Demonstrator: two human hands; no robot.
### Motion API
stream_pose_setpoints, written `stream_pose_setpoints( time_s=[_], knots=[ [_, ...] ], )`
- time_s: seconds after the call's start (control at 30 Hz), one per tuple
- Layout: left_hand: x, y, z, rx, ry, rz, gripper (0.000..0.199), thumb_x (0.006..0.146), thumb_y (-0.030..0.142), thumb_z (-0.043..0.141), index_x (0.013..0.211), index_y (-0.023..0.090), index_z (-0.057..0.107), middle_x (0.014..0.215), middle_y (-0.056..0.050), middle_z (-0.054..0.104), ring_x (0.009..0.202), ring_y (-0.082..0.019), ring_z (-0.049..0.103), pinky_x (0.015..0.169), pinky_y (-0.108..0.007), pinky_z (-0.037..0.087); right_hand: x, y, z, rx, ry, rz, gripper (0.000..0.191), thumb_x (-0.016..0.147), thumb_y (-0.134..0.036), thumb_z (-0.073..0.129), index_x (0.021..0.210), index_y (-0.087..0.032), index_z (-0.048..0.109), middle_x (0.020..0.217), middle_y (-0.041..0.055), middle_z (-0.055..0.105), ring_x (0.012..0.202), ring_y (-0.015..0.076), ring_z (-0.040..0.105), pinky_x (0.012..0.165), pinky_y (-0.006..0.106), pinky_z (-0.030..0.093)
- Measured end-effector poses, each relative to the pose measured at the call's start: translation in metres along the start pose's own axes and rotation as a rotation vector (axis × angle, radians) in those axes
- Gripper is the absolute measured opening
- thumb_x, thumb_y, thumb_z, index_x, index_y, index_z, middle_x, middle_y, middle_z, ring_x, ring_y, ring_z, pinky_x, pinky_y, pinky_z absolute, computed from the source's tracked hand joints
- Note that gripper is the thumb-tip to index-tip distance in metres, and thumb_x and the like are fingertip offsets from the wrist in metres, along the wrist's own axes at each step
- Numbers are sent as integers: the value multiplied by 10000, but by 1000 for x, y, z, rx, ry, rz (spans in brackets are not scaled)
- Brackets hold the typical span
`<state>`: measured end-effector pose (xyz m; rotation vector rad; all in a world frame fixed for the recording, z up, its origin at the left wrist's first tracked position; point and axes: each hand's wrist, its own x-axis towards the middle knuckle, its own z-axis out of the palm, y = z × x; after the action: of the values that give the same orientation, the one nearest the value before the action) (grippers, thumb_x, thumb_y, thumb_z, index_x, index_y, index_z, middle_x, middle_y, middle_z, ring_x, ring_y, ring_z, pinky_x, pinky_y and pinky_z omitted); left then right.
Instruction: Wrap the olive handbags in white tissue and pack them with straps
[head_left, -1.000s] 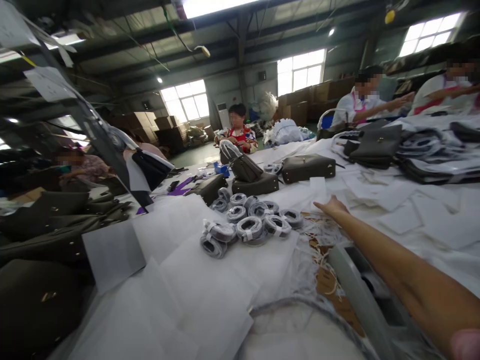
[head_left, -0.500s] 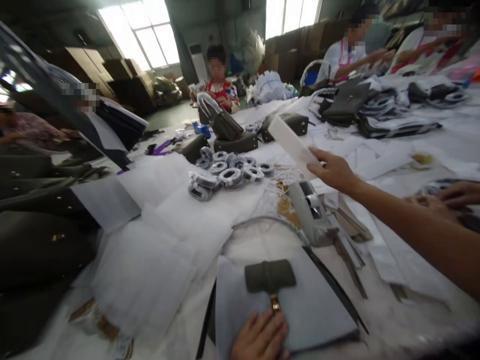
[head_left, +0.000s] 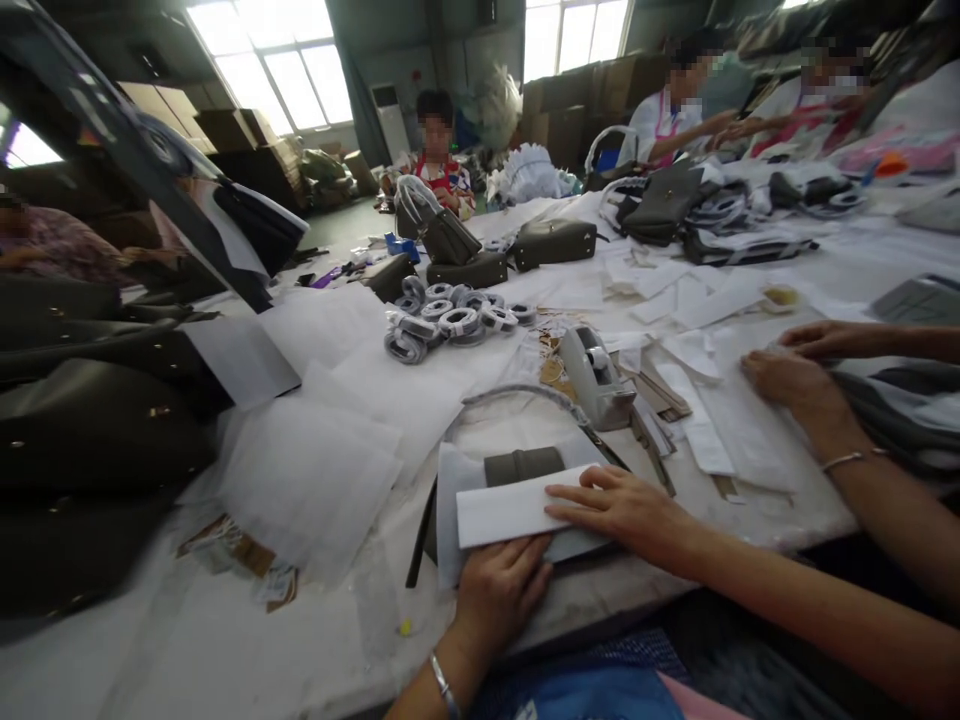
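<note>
Lowered the long, flat white strip [head_left: 495,510] from mid-air onto the pale-sheeted olive bag [head_left: 523,464] — now lying flat, right hand [head_left: 630,510] palm-down atop, fingers slightly spread; left hand [head_left: 504,585] at its near edge — fingers close together.

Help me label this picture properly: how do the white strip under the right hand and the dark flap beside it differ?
The white strip is pale and plain, while the dark flap is olive-grey with a raised band across its middle.
The white strip lies on top with the right hand on it; the dark flap is partly covered by it, and no hand touches its visible part.
Both lie over the pale sheet.
</note>
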<state>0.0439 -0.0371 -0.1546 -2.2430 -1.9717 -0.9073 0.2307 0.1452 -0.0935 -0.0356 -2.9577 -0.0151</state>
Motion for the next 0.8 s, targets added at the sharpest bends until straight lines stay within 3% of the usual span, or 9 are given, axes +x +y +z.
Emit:
stream_pose_setpoints(
  time_s=[0.17,0.47,0.67,0.73,0.8],
  knots=[
    [-3,0,1,5,37,8,318,957,317,547,1259,261,633,1147,-10,745,960,-211,722,850,-373,608,1,4,4,58,-75,-50,513,961,-153,535,1445,-314,483,1486,-31,519,1008,211,543,905,395,467],
    [-6,-2,1,-5,96,89,314,943,247,563,1245,210,644,1068,-59,764,930,-204,729,843,-325,607,-9,4,13,109,2,-41,501,971,-152,498,1416,-383,506,1425,-48,581,1008,204,521,886,383,447],
    [-6,17,-28,-107,141,181,264,922,129,521,1144,178,655,1073,-75,756,985,-160,713,864,-261,594,-7,3,11,65,2,-116,459,957,-181,540,1388,-340,544,1426,-33,582,997,210,536,858,381,447],
    [5,31,-38,-146,142,167,302,930,129,512,1209,174,619,1156,-92,729,1064,-160,689,910,-260,582,-8,3,12,46,11,-122,452,951,-185,554,1377,-336,555,1417,-25,590,990,211,540,853,380,448],
    [18,39,-40,-64,94,115,393,949,174,510,1341,171,539,1336,-120,638,1252,-210,591,1033,-347,534,-9,4,15,27,23,-115,438,955,-209,562,1374,-336,557,1399,-14,605,983,212,544,850,380,449]
  ],
)
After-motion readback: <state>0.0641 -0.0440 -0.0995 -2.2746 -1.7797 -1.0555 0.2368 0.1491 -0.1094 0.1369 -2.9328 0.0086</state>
